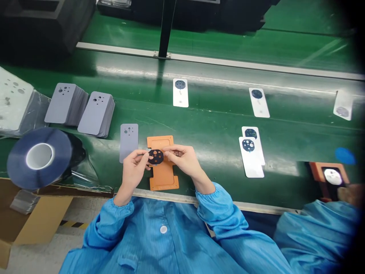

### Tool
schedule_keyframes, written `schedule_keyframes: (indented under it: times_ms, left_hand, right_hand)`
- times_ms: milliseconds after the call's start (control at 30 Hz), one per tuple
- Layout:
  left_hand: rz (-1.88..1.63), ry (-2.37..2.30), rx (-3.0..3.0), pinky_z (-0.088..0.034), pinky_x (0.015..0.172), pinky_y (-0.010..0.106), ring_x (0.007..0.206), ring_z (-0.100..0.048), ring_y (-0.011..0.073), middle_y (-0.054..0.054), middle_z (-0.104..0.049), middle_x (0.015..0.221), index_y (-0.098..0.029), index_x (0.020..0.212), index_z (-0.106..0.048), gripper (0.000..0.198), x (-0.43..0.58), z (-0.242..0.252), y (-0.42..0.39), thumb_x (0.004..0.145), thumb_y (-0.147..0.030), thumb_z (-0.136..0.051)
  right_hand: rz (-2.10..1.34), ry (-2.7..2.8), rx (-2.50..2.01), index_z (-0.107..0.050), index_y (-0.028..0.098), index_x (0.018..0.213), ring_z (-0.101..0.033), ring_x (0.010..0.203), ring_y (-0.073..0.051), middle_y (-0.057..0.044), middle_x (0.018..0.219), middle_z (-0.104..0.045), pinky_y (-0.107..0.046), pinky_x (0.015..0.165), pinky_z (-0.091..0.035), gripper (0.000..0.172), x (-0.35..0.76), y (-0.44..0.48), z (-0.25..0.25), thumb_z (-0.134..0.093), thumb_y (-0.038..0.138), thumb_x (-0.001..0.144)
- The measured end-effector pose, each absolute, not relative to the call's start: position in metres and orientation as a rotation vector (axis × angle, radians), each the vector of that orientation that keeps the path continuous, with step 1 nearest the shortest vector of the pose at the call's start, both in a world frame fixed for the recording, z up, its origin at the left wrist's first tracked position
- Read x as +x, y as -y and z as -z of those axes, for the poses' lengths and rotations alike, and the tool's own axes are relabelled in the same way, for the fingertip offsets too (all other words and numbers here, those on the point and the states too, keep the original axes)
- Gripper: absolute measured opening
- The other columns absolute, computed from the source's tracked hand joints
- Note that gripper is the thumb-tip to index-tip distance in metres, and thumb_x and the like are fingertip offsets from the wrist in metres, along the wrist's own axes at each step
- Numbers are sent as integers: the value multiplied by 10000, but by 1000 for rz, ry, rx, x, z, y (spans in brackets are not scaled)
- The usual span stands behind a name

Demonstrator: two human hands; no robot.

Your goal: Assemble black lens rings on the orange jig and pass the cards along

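A round black camera cover with several holes [158, 161] is held just above an orange jig [164, 177] on the green bench. My left hand [134, 169] pinches the cover's left edge between thumb and fingers. At its right edge, the closed fingertips of my right hand [184, 160] grip it too; the exact contact is partly hidden. The jig lies flat with its long side pointing towards me. Left of it rests a single grey phone-back sheet [129, 140] with camera holes, close to my left hand.
Two stacks of grey sheets [61, 102] stand at the left, near a large blue film roll [19, 160]. White panels with black camera discs [252, 163] lie at the right and farther back. At far right, a co-worker's blue sleeve [316, 232] is beside another orange jig [340, 167].
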State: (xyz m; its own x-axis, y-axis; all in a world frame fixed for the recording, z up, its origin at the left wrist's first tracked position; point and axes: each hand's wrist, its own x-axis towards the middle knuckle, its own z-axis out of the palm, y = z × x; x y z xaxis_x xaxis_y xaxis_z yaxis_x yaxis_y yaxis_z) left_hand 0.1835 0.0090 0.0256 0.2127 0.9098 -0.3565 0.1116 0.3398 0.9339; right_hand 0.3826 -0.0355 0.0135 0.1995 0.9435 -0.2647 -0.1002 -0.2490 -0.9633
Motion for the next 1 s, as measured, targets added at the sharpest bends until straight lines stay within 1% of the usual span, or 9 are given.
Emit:
schedule_keyframes:
  times_ms: [133,233,300,367,500,600,667,833,1000]
  left_hand:
    - [-736,-1227,1082,-592,518,270,633,-768,216,82,-781,800,-158,958,-674,509,186,-24,-9,797,-627,-787]
    - [-747,-1207,1084,-592,524,256,626,-760,200,69,-780,786,-160,962,-685,479,186,-22,-8,808,-600,-794]
    - [-765,-1191,1109,-589,534,250,647,-763,194,69,-787,819,-166,975,-696,436,185,-20,-7,836,-569,-786]
    - [-805,-1187,1164,-557,519,232,644,-749,172,69,-790,865,-175,982,-704,373,182,-18,-7,889,-533,-746]
    - [-918,-1262,1402,-502,549,220,631,-666,120,42,-757,849,-195,960,-728,222,175,-9,-6,954,-411,-677]
    - [-935,-1282,1634,-460,564,225,662,-616,114,33,-725,868,-208,954,-740,138,173,-2,-5,942,-327,-672]
    - [-911,-1272,1677,-443,558,228,658,-597,111,27,-704,872,-212,957,-734,117,175,1,-5,928,-309,-675]
    - [-800,-1286,1394,-489,575,233,622,-598,114,7,-671,786,-200,945,-683,168,185,4,-15,879,-353,-704]
    - [-702,-1294,1339,-468,533,235,578,-574,113,-6,-650,730,-203,866,-623,193,193,3,-30,815,-351,-735]
  right_hand:
    - [-1233,919,-1452,-858,184,963,-689,688,-149,-81,863,-811,-286,657,-579,287,381,36,-15,-824,409,789]
    - [-1188,974,-1497,-859,188,949,-686,694,-158,-83,882,-816,-294,650,-581,262,380,35,-15,-808,392,793]
    - [-1153,989,-1533,-860,186,946,-697,708,-170,-90,909,-822,-307,657,-587,260,382,34,-14,-803,387,791]
    - [-1114,979,-1561,-863,183,957,-711,723,-185,-95,916,-825,-320,669,-592,271,387,33,-12,-805,384,785]
    - [-1060,926,-1615,-870,186,972,-725,743,-205,-94,919,-827,-341,691,-596,282,398,29,-9,-800,380,779]
    - [-1061,942,-1653,-872,189,1001,-708,727,-200,-94,921,-826,-335,667,-568,293,400,25,-7,-784,363,782]
    - [-1053,973,-1677,-872,184,1011,-673,690,-185,-92,901,-820,-323,637,-532,300,399,23,-6,-764,356,789]
    - [-954,1098,-1746,-874,184,1008,-549,619,-141,-76,873,-791,-308,603,-443,299,396,20,-3,-716,352,818]
    - [-912,1156,-1765,-871,194,1015,-521,619,-136,-59,842,-761,-312,629,-440,285,395,19,-2,-696,326,835]
